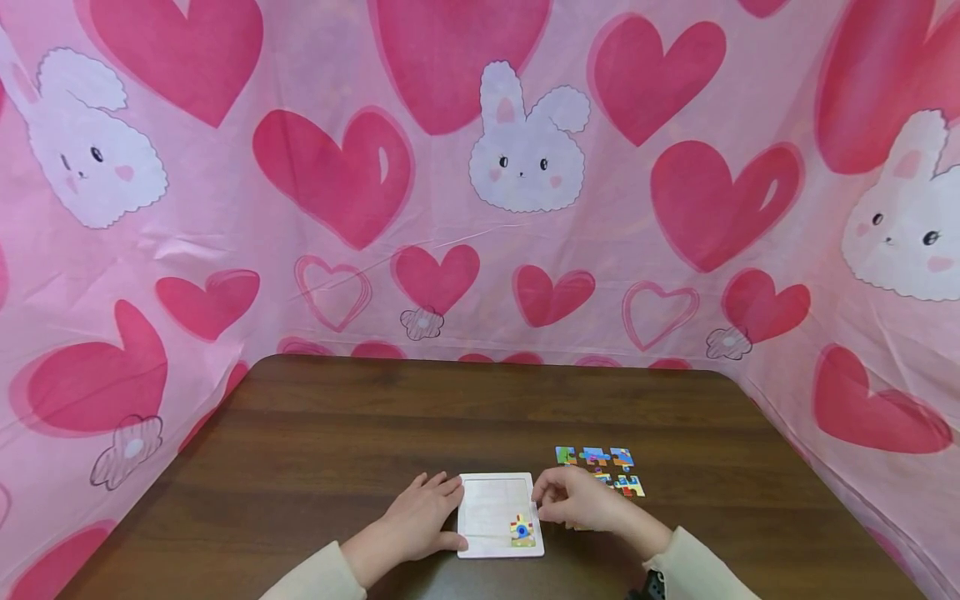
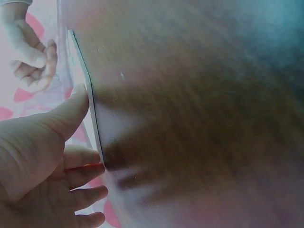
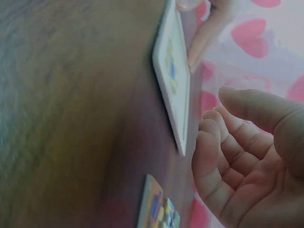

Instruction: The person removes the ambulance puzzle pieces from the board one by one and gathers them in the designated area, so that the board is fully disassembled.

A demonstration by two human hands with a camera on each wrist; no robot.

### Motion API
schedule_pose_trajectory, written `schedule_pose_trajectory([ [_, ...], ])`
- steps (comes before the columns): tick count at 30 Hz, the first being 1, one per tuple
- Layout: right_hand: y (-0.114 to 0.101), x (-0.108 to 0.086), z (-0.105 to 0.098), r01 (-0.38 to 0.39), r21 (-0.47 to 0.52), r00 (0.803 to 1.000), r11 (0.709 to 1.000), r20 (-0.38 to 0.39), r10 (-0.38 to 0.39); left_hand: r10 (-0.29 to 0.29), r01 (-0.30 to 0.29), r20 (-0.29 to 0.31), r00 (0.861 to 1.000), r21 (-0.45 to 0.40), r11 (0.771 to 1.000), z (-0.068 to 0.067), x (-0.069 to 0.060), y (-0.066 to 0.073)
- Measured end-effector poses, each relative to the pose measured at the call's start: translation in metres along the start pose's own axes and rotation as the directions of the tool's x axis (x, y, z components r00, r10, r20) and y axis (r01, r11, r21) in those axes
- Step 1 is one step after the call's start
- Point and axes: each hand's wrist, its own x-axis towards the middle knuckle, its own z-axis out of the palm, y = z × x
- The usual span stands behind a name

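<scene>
A white puzzle tray [image 1: 483, 504] lies on the wooden table, with one jigsaw piece [image 1: 522, 532], yellow with a blue round shape, in its lower right corner. Along the tray's left edge rests my left hand [image 1: 420, 518], fingers extended and thumb near the lower left corner. The left wrist view shows that thumb and fingertips against the tray's rim [image 2: 92, 104]. My right hand [image 1: 579, 500] hovers beside the tray's right edge. Its fingers are loosely bent, and the right wrist view shows nothing between thumb [image 3: 251, 102] and fingers.
Several loose jigsaw pieces [image 1: 595, 456] lie to the right of the tray, partly hidden behind the right hand. The dark wooden table [image 1: 360, 433] reaches back to a pink curtain [image 1: 450, 225] printed with hearts and rabbits, which also hangs at both sides.
</scene>
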Motion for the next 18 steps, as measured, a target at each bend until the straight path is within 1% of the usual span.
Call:
schedule_pose_trajectory([
  [5, 0.0, 0.003, 0.009, 0.022, -0.039, 0.999, 0.999, 0.036, -0.02, 0.003, -0.002, -0.009, 1.0, 0.011, 1.0, 0.0, 0.0, 0.0],
  [8, 0.001, 0.003, 0.012, 0.003, -0.051, 0.999, 0.999, 0.05, 0.0, 0.001, -0.001, -0.006, 1.0, 0.011, 1.0, 0.0, 0.0, 0.0],
  [12, 0.002, 0.004, 0.015, -0.022, -0.081, 0.998, 0.996, 0.05, 0.026, -0.003, 0.003, 0.003, 1.0, 0.002, 1.0, 0.0, 0.0, 0.0],
  [18, 0.001, 0.005, 0.018, -0.026, -0.101, 0.998, 0.995, 0.048, 0.031, -0.001, 0.001, 0.004, 1.0, -0.002, 1.0, 0.0, 0.0, 0.0],
])
